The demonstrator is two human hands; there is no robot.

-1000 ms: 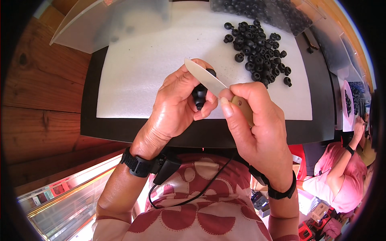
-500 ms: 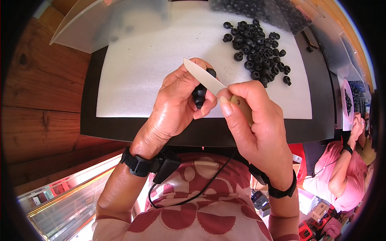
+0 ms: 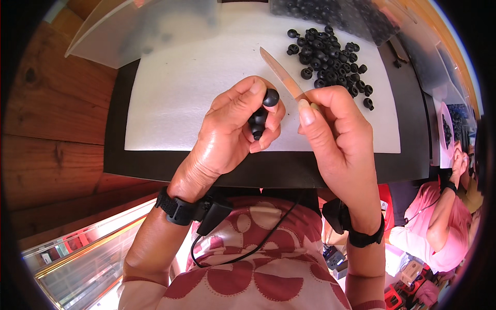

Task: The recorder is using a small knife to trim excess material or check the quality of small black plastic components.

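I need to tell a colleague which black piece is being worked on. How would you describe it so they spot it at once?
Start at the white mat on the dark table. Above its near edge are the two hands; the left hand pinches a small black rubber piece with a rounded knob on top. Unlike the loose black pieces heaped at the mat's far right, it alone is held, beside the right hand holding a pale blade.

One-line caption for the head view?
Left hand holds a black part, right hand a knife, over a white mat.
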